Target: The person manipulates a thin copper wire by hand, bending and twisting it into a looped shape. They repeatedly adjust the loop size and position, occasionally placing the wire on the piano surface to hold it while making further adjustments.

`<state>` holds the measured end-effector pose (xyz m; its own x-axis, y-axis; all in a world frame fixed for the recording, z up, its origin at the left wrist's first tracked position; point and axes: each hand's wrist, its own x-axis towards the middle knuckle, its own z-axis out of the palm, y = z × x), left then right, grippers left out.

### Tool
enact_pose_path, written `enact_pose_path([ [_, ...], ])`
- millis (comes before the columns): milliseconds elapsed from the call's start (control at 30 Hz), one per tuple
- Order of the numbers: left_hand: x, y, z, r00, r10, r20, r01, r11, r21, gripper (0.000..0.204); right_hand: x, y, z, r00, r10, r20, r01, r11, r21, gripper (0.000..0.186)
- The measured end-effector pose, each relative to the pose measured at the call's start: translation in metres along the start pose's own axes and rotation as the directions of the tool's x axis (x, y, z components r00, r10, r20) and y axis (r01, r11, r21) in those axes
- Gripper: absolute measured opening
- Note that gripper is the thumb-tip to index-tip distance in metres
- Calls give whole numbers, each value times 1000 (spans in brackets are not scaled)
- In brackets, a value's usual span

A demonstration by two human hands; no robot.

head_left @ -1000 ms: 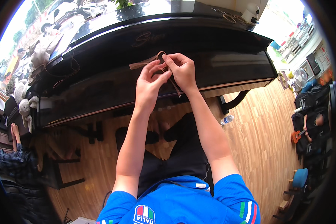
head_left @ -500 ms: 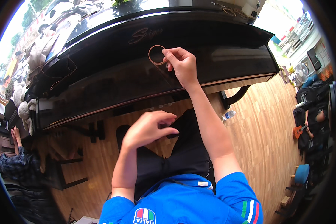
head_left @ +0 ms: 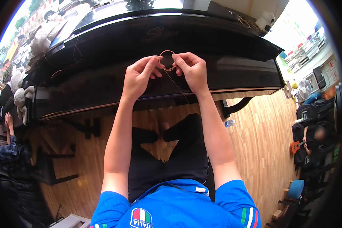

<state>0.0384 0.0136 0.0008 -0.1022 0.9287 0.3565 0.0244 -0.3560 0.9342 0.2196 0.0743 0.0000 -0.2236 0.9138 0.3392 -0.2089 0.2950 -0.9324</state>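
Observation:
A thin copper-coloured coil (head_left: 167, 50) is held upright in front of the glossy black piano (head_left: 235, 66), a loose strand hanging from it down to the right. My left hand (head_left: 140, 76) pinches the coil's left side between thumb and fingers. My right hand (head_left: 192, 74) grips its right side in a similar pinch. Both forearms reach up over my lap to the piano front.
Loose cords (head_left: 243, 21) lie on the piano top; a plush toy (head_left: 21, 100) is at its left end. At far left is a person's hand (head_left: 8, 119); at right, a seated person holds a ukulele (head_left: 294, 147). A bottle (head_left: 230, 123) and blue stool (head_left: 295, 189) are on the right.
A second ago my hands were bunched together on the coil. Half a second ago my left hand was low, off it; now it has risen back onto the coil's left side.

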Motion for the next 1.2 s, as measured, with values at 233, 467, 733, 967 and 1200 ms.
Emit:
enact_pose_path([
  [233, -1, 2, -5, 998, -59, -10, 58, 996, -60, 25, -1, -2, 3, 999, -43, -32, 42, 999, -17, 18],
  [467, 0, -3, -13, 976, -52, -212, -5, 965, -261, 24, -76, -46, -2, 998, 53, -24, -54, 998, -37, 40],
  [733, -1, -5, -16, 972, -56, -227, -27, 938, -345, 26, -123, 0, 10, 939, 338, 62, -301, 720, 625, 51],
  [967, 1, -8, -17, 974, -64, -219, -8, 950, -313, 25, -86, -32, -5, 958, 167, -233, 39, 728, 685, 26],
  [1200, 0, -3, -15, 979, -61, -193, 11, 967, -253, 25, -27, -37, -19, 989, 117, -88, -73, 915, 396, 34],
])
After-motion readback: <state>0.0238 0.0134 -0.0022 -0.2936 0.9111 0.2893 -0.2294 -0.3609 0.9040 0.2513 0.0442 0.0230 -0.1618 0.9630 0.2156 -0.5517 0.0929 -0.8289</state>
